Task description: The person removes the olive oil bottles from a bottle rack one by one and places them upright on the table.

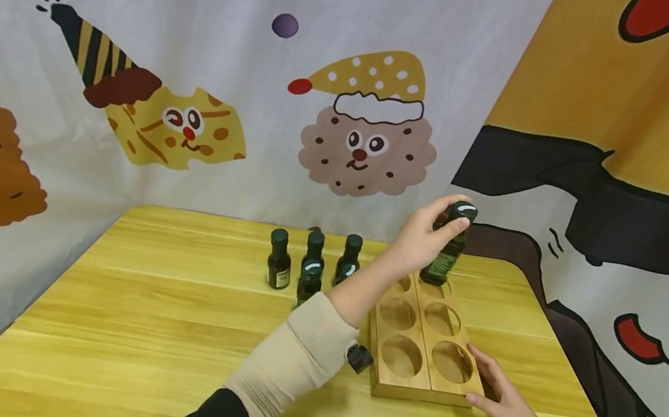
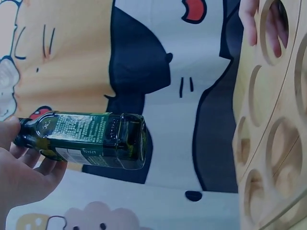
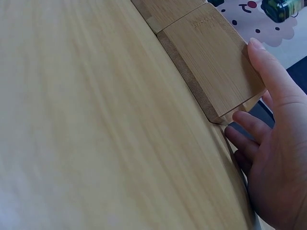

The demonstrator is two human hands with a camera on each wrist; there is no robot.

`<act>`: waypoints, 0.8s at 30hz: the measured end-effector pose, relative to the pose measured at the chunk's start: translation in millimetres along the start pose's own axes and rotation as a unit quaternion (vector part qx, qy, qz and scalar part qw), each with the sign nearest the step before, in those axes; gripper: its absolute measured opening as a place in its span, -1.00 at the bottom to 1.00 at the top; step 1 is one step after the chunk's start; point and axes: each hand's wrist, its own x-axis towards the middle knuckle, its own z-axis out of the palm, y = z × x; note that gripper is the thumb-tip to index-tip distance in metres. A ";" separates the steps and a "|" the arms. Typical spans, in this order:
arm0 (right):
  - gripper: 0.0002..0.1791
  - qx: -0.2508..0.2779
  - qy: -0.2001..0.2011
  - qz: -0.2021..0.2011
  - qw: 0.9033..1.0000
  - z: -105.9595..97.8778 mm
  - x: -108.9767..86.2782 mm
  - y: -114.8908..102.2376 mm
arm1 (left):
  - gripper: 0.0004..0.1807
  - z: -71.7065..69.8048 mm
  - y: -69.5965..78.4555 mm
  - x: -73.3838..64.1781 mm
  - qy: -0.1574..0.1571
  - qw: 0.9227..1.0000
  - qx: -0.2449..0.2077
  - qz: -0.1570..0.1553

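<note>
My left hand (image 1: 427,236) holds a dark green glass bottle (image 2: 96,139) by its cap and neck. In the head view this bottle hangs upright, its base overlapping the far right hole of the wooden rack (image 1: 423,382). The left wrist view shows its printed label and a gap between it and the rack. The rack has several round holes in two rows. At its near right corner my right hand (image 1: 505,400) grips the wood, thumb (image 3: 261,55) on one face and fingers on the side. Similar bottles (image 1: 279,264) stand left of the rack.
All this is on a yellow wood-grain table (image 1: 172,328). Behind it hangs a cloth (image 1: 269,125) printed with cartoon figures. A small black block (image 1: 359,358) shows beside the left sleeve's cuff, and the left forearm partly covers the standing bottles.
</note>
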 end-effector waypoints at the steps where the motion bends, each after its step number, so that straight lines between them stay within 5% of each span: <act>1: -0.22 0.001 0.000 0.000 1.000 -0.3 -0.2 -0.2 | -0.60 -3.1 1.8 -0.9 -0.002 1.000 -0.004 0.004; 9: -0.21 -0.002 0.005 0.001 1.000 -0.5 -1.3 -1.6 | -0.61 -35.0 14.5 -10.6 0.004 1.000 0.002 0.027; 24: -0.21 -0.001 0.006 0.007 1.000 0.3 -0.8 1.0 | -0.62 -112.4 26.2 -43.2 0.041 0.999 0.031 -0.002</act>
